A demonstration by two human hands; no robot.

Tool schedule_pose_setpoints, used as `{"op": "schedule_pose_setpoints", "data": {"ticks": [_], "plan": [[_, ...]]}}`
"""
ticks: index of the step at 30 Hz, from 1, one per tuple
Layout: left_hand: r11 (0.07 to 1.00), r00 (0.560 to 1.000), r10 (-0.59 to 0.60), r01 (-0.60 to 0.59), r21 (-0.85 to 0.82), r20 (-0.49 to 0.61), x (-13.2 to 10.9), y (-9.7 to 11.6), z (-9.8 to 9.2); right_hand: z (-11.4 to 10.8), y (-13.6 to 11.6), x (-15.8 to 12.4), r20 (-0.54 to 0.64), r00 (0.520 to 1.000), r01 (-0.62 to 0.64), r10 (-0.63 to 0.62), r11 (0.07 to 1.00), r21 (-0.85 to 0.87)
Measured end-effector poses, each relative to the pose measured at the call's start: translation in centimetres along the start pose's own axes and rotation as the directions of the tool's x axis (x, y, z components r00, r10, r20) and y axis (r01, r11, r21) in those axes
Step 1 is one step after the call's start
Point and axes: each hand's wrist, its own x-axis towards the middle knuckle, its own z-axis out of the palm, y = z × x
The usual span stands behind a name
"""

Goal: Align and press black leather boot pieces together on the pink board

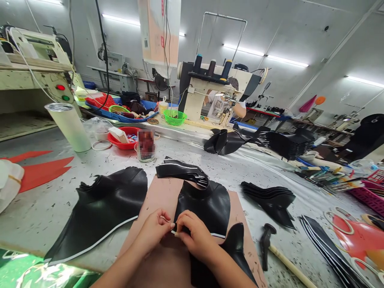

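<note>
Near the front of a brown board [150,198], my left hand [157,226] pinches the white-edged lower left corner of a black leather piece [207,206]. My right hand [192,232] is closed on the same edge, its fingertips almost touching the left ones. Folded black strips with white lines [180,170] lie across the top of that piece. Another black piece [237,244] is partly hidden under my right forearm. To the left, a stack of large black pieces [111,204] with a white edge overlaps the board's side.
A hammer [267,240] and stacked black pieces [270,198] lie at the right. A tumbler [70,128], red basket [126,138] and glass jar [146,150] stand at back left. Behind is a sewing machine [195,94], with a person partly visible beyond.
</note>
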Motion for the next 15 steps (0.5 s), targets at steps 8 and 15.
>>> {"op": "schedule_pose_setpoints", "data": {"ticks": [8, 15], "plan": [[0.999, 1.000, -0.030, 0.030, 0.021, 0.003, 0.1, -0.1, 0.4, 1.4, 0.2, -0.3, -0.073, 0.991, 0.101, -0.115, 0.979, -0.177], [0.997, 0.998, -0.058, 0.057, 0.046, 0.028, 0.0, 0.2, 0.4, 2.2, 0.6, -0.7, -0.067, 0.987, 0.132, -0.148, 0.972, -0.194]]}}
